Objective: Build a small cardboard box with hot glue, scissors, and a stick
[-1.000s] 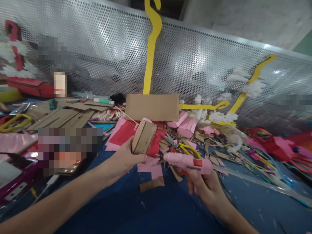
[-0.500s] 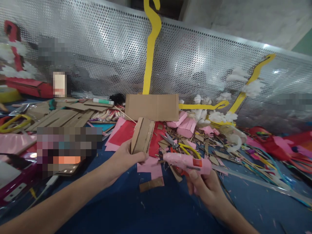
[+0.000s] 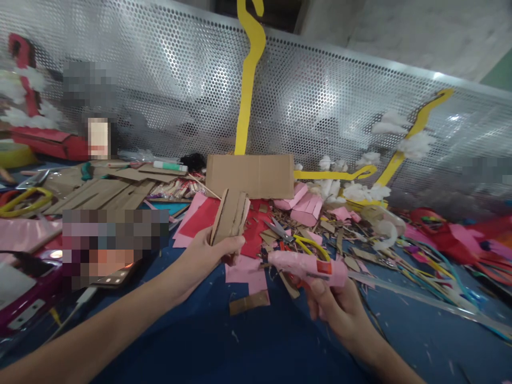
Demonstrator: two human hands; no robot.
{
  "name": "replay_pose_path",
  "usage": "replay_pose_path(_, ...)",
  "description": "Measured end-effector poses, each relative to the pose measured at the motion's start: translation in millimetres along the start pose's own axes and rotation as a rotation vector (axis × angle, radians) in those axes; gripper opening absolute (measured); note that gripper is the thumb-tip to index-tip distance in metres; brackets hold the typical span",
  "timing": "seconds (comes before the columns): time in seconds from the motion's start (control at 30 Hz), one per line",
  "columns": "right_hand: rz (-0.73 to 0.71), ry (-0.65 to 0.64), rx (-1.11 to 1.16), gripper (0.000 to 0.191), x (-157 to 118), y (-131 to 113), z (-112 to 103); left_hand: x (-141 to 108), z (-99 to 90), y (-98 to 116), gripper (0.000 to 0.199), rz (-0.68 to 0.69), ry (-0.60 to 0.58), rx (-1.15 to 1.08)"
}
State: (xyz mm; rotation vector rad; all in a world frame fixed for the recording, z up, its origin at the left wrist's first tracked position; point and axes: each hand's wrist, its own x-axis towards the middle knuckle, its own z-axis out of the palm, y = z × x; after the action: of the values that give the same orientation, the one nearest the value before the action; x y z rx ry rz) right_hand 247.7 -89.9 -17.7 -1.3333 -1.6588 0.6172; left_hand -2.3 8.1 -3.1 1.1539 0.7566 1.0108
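A narrow folded cardboard piece (image 3: 231,216) is gripped upright, slightly tilted, between the thumb and fingers of my left hand (image 3: 212,253). My right hand (image 3: 334,301) is wrapped round the handle of a pink glue gun (image 3: 306,266), whose nozzle points left, a short gap from my left hand. Behind the folded piece stands a cardboard box (image 3: 250,176) with a tall yellow hooked shape (image 3: 248,80) rising over it. Red paper (image 3: 256,229) and pink paper (image 3: 245,271) lie beneath my left hand. Scissors with yellow handles (image 3: 310,245) rest just behind the glue gun.
A perforated metal panel (image 3: 180,80) runs along the back. Cardboard strips (image 3: 104,197) and a glue stick (image 3: 170,167) are at the left. Pink paper boxes (image 3: 306,207), many scraps, and a yellow hook with white tufts (image 3: 422,120) are on the right. A small cardboard strip (image 3: 248,303) lies in front.
My left hand has turned the folded cardboard piece a little and moved it slightly left. My right hand and the glue gun have barely moved.
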Motion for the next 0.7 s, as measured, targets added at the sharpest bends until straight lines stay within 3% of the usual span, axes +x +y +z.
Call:
replay_pose_path(0.33, -0.001, -0.001, -0.039, 0.057, -1.1, 0.5, -0.8, -4.6, 4.8, 5.4, 0.039, -0.049, 0.039, -0.054)
replay_pose_path(0.7, 0.005, -0.002, -0.037, 0.06, 2.2, -4.6, -0.3, -4.2, 5.9, 5.7, 0.037, -0.074, 0.046, -0.034)
